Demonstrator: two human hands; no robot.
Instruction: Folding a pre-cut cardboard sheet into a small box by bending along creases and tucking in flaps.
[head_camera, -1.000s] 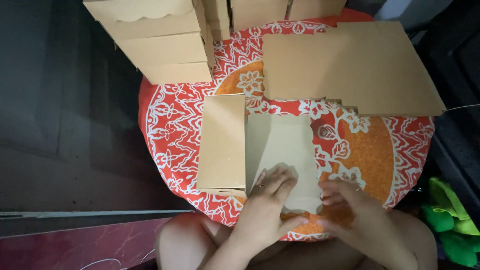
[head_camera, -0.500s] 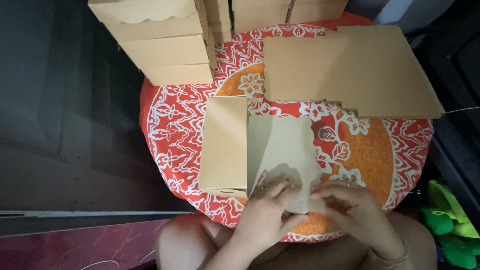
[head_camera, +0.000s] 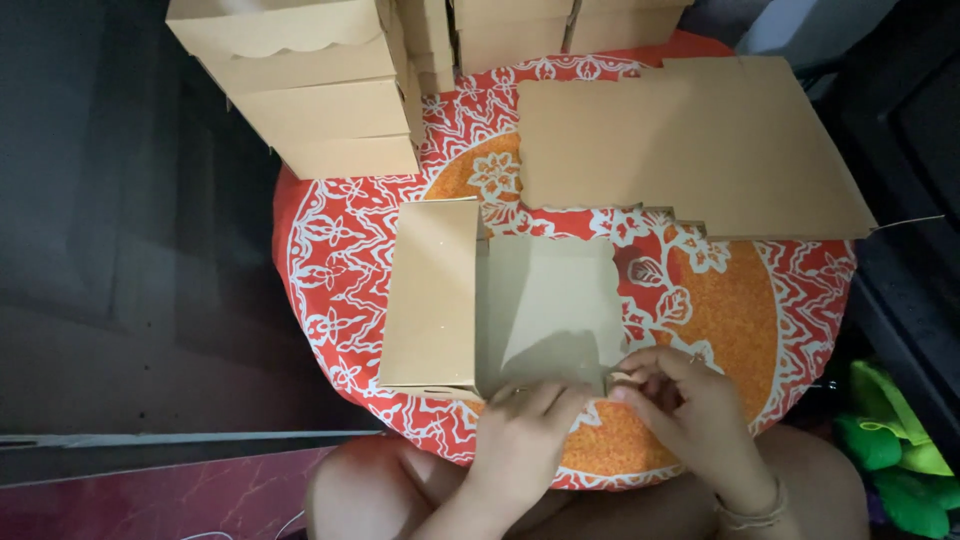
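A half-folded tan cardboard box (head_camera: 500, 300) lies on a round red and orange patterned table (head_camera: 740, 310), one side panel standing up on the left. My left hand (head_camera: 525, 435) presses on the box's near edge. My right hand (head_camera: 690, 410) pinches a small flap at the box's near right corner. Both hands touch the cardboard.
A stack of flat unfolded cardboard blanks (head_camera: 700, 140) lies at the table's far right. Several finished tan boxes (head_camera: 310, 90) are stacked at the far left and along the back. My bare knees are under the table's near edge. Green fabric (head_camera: 890, 450) lies at the right.
My hands have slid from the middle of the panel down to the box's near edge. The box's far panel now lies flatter and its left side panel stands up.
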